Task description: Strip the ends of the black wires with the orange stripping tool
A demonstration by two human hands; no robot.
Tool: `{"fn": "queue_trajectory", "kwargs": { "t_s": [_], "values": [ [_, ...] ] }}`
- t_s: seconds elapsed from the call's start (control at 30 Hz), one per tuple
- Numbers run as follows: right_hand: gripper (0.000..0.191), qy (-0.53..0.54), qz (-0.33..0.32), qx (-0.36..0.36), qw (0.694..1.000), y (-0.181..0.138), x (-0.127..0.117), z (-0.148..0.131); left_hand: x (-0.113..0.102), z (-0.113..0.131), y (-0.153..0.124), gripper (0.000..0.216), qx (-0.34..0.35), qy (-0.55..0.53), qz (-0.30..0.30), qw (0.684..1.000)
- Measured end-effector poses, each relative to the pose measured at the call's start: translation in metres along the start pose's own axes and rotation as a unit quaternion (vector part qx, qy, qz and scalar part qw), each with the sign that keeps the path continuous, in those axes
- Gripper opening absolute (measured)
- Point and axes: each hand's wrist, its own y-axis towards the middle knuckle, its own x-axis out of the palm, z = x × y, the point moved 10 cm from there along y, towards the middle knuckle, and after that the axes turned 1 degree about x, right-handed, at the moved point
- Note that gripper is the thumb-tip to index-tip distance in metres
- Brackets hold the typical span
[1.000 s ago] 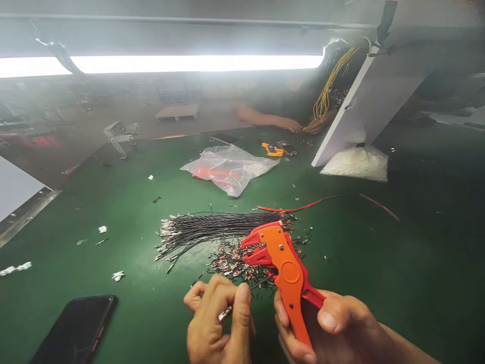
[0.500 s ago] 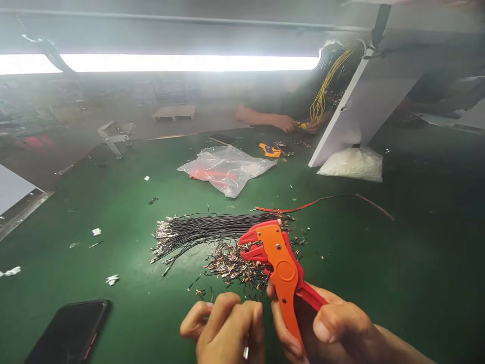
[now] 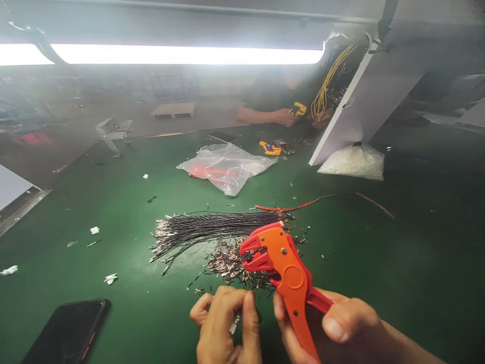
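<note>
My right hand (image 3: pixel 354 323) is wrapped round an orange and red wire stripper (image 3: pixel 293 278), its jaws pointing left and apart. To its left, my left hand (image 3: pixel 227 323) is closed, thumb against fingers, on a wire with a silvery terminal (image 3: pixel 235 322); most of that wire is hidden by the fingers. Beyond both hands lies a bundle of black wires (image 3: pixel 220 225), with silvery terminals at its left end and bare copper at the right. A heap of wire offcuts (image 3: pixel 227 260), black and copper, spreads just behind the stripper's jaws.
A phone (image 3: pixel 66 331) rests at lower left. Farther back are a clear plastic bag (image 3: pixel 231 167) with something red inside, a red wire (image 3: pixel 303 205), a yellow tool (image 3: pixel 270 148) and a full white bag (image 3: pixel 352 164) beside an upright panel (image 3: pixel 348 101). Across the table another person's hand (image 3: pixel 286 117) holds a yellow tool.
The stripper and my right hand have shifted slightly right and down. My left hand has turned, bringing the silvery terminal into clearer view. The other person's yellow tool has come up, away from the yellow wires.
</note>
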Motion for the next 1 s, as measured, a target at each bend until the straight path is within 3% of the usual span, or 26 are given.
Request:
{"fn": "queue_trajectory", "kwargs": {
  "t_s": [0.07,0.17,0.27,0.37,0.43,0.53,0.67,0.8,1.0],
  "values": [
    [0.039,-0.035,0.019,-0.016,0.999,0.002,-0.003,-0.004,0.003,-0.005,-0.002,0.021,-0.02,-0.012,-0.01,1.0],
    [0.026,-0.006,0.002,-0.004,1.0,0.004,-0.001,0.0,0.005,0.0,-0.002,0.021,0.012,0.001,-0.014,1.0],
    [0.038,0.055,-0.038,0.013,0.998,0.002,0.007,0.002,-0.001,-0.009,0.002,0.022,-0.008,0.034,0.003,0.999],
    [0.049,0.076,-0.036,-0.02,0.996,-0.003,0.01,-0.006,-0.011,-0.017,0.008,0.021,-0.02,0.053,0.026,0.998],
    [0.044,0.047,-0.02,-0.046,0.998,-0.005,0.009,-0.013,-0.014,-0.012,0.011,0.015,0.013,0.054,0.033,0.998],
    [0.039,-0.031,0.054,-0.102,0.993,-0.008,-0.003,-0.027,-0.015,-0.004,0.012,0.008,0.06,0.059,0.031,0.996],
    [0.04,-0.161,0.137,-0.141,0.967,-0.013,-0.015,-0.037,-0.012,0.003,0.011,0.005,0.091,0.088,0.026,0.992],
    [0.046,-0.276,0.159,-0.144,0.937,-0.015,-0.012,-0.041,-0.01,0.005,0.01,0.006,0.104,0.082,0.016,0.991],
    [0.051,-0.208,0.143,-0.152,0.956,-0.014,-0.009,-0.04,-0.004,0.016,0.01,0.012,0.135,0.087,-0.011,0.987]
  ]
}}
